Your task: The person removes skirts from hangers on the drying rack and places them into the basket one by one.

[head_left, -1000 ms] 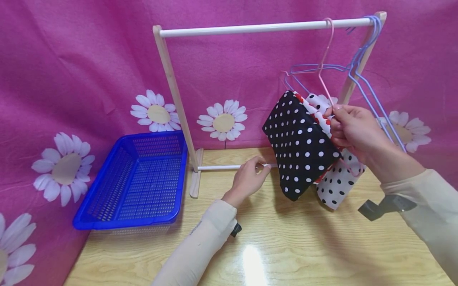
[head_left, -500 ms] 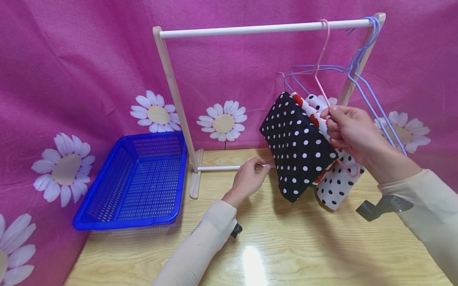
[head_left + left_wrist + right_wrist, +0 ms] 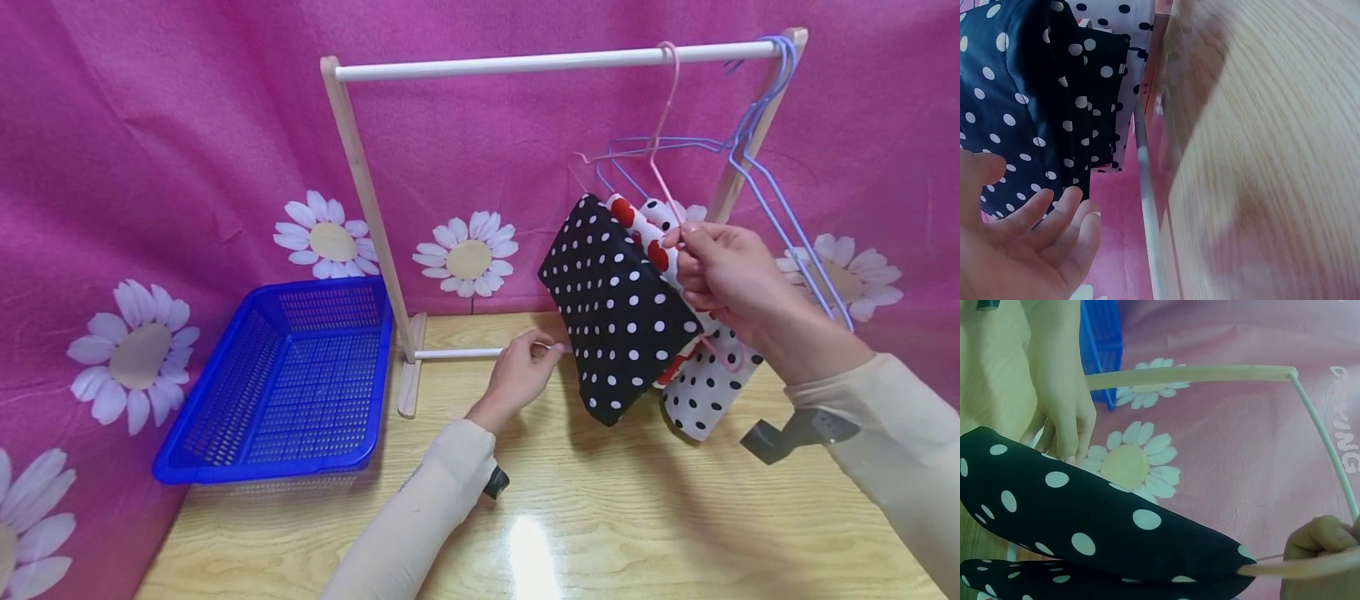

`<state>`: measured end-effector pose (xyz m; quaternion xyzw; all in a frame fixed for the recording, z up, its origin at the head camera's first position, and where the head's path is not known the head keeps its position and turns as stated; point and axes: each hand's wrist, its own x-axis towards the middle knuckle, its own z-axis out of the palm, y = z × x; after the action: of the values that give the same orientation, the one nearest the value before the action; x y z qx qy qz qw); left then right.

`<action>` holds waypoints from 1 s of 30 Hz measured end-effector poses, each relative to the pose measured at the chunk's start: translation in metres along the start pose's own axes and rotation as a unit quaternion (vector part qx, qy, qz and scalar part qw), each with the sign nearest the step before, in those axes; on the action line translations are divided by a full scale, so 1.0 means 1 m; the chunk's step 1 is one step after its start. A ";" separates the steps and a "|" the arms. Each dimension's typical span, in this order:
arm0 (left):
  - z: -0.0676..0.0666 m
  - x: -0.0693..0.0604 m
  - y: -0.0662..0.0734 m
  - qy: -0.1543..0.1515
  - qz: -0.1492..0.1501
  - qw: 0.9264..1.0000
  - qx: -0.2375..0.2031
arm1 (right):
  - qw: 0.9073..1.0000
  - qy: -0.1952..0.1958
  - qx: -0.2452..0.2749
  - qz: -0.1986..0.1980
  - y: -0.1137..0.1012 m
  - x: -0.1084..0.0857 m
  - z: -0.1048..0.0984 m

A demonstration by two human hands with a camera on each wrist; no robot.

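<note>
Head view, read as a clock face: the pink hanger is hooked over the top rail towards 2 o'clock, carrying the black polka-dot cloth at 3. The right hand, also at 3 but farther out, pinches the hanger's sloping wire between thumb and fingers. The left hand sits near 5 o'clock by the lower bar, its fingers loosely bent and holding nothing visible; whether it touches the bar or cloth I cannot tell. Periwinkle hangers crowd the rail's end at 2, with red-patterned and white black-dotted cloths behind the black one. An empty blue basket stands on the worktop at 8.

The step looks like settling the pink hanger along the rail. For that, I would keep the pinch light and guide from closer to the hook, since pushing low on the wire could tilt it and let the cloth slip. The left hand could steady the rack, while the cloths behind should be kept from snagging.
</note>
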<state>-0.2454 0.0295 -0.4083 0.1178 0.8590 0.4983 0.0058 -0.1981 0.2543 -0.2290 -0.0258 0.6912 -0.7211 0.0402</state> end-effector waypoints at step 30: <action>0.013 0.008 -0.005 -0.021 -0.117 0.966 -0.228 | 0.998 -0.038 0.038 -0.023 0.003 0.006 0.020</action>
<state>-0.2521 0.0398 -0.4185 0.0224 0.7302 0.6741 0.1092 -0.2017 0.2336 -0.2314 -0.0674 0.6603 -0.7463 0.0507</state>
